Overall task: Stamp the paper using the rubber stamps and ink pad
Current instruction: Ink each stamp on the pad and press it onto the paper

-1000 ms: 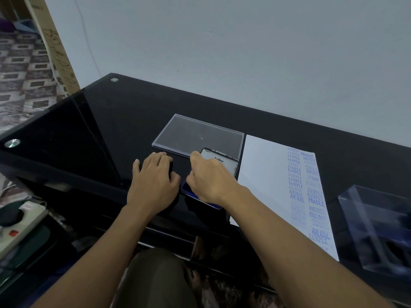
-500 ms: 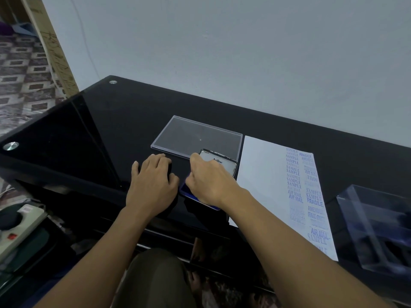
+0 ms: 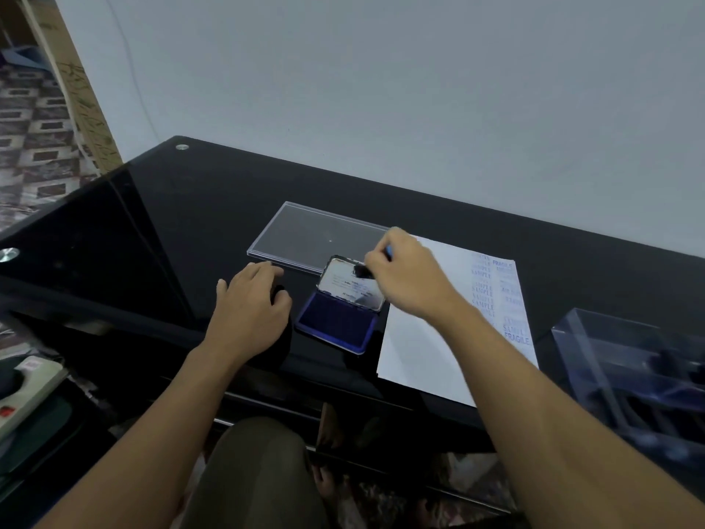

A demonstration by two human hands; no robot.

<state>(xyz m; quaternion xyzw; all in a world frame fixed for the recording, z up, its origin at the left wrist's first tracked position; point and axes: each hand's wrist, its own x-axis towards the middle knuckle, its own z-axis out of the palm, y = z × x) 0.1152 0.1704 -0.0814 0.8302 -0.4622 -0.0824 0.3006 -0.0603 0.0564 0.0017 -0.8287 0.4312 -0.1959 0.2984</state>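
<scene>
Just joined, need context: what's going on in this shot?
A person is stamping paper at a black table. The right hand pinches a small stamp, mostly hidden by the fingers, above the raised lid of the open ink pad. The left hand rests on the table beside the pad. The paper carries blue prints along its right edge; the rest is blank.

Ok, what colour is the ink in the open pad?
Dark blue. The ink pad shows it best in the head view, the only one here.
</scene>
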